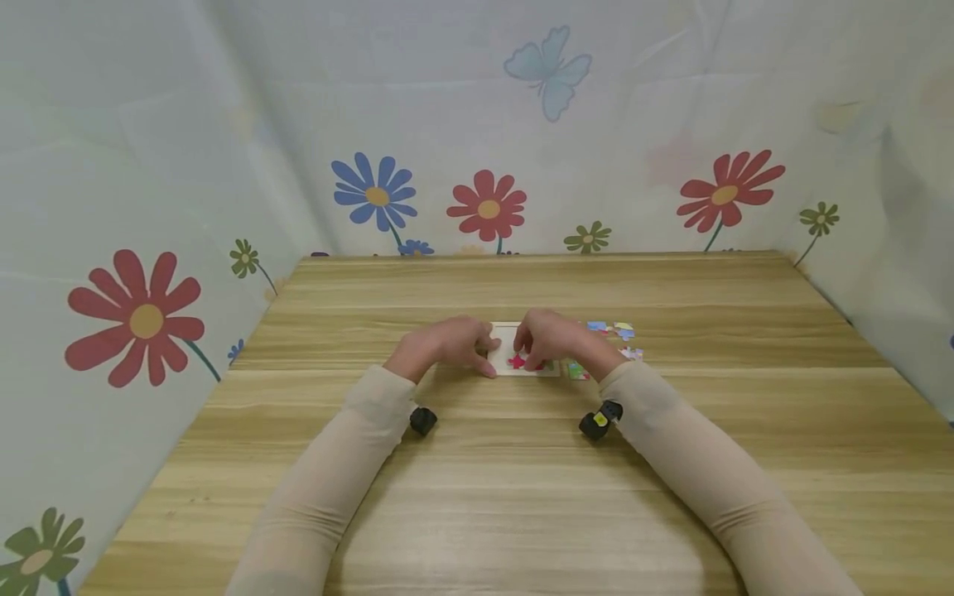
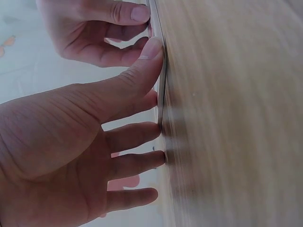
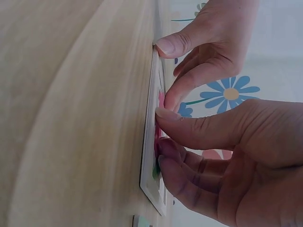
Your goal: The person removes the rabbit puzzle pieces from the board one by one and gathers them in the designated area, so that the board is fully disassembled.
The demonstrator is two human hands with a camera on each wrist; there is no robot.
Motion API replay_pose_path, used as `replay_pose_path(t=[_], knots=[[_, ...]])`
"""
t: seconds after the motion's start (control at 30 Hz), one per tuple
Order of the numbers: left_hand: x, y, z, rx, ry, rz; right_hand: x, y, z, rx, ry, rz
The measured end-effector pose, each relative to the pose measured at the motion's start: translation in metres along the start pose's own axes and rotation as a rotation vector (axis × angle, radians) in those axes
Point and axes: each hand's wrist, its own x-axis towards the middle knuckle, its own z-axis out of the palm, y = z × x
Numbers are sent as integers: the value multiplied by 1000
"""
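A small, pale, flat puzzle tray [image 1: 503,336] lies on the table, its near edge seen low in the right wrist view. My left hand [image 1: 460,341] is at its left end, thumb [image 2: 152,49] on the near edge and the other fingers extended to the tray and tabletop. Over the tray, my right hand [image 1: 553,335] pinches a red puzzle piece [image 1: 516,362] between thumb and fingertips. More red and green pieces show beneath that hand, partly hidden by it.
Several loose jigsaw pieces [image 1: 624,331] lie right of the tray, some behind the right forearm. The wooden table [image 1: 477,488] meets a flower-printed cloth [image 1: 417,99] at the back and sides. Each wrist carries a small black camera [image 1: 423,420].
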Motion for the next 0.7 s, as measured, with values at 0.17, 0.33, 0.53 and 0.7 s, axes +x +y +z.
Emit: replay_pose_path(t=[0.17,0.33,0.53,0.7], knots=[[1,0,0,1,-1,12,0,2,1,22,2,10],[2,0,0,-10,6,5,-1,1,1,33,23,14],[0,2,-1,-34,14,0,-3,1,2,37,45,-1],[0,2,-2,-34,15,7,-6,2,-2,89,52,-1]])
